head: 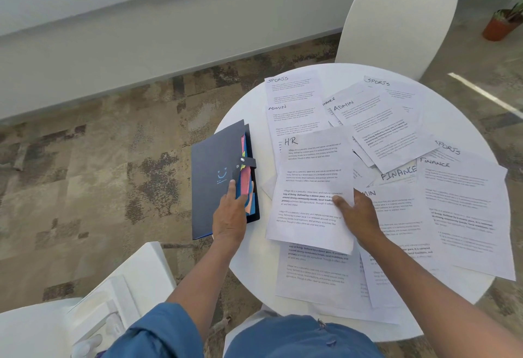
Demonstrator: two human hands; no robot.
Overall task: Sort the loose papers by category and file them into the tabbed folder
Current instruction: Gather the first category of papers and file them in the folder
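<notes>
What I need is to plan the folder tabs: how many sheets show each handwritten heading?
Sports sheets: 3
Admin sheets: 3 (one shows only "MIN")
Finance sheets: 3 (one shows only "NANCE")
HR sheet: 1
Total: 10. The headings of the nearest sheets are hidden, so those are not counted.

A dark navy tabbed folder (215,176) lies closed at the round table's left edge, its strap snapped, with pink, blue and orange tabs poking out along its right side. Loose printed papers (390,137) headed SPORTS, ADMIN, FINANCE overlap across the tabletop; the HR sheet (311,185) lies uppermost beside the folder.
</notes>
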